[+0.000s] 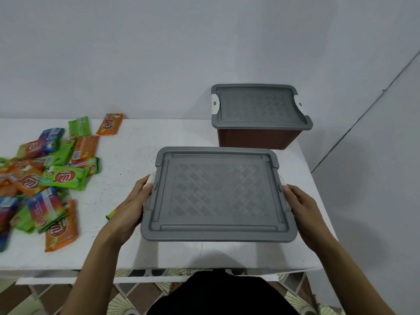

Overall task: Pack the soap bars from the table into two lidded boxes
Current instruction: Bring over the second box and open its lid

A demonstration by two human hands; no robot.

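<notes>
Two lidded boxes stand on the white worktop [141, 142]. The near box [218, 194] is at centre frame and the far box [259, 105], with a brown body, at upper right; both have grey lids on. The left grip [134, 205] and right grip [302, 208] each clasp an end of the near box at its white latches. The soap bars [45, 178] lie heaped at the left in orange, green and blue wrappers. Their red oval logo reads roughly "KUA". They overlap too much to count.
</notes>
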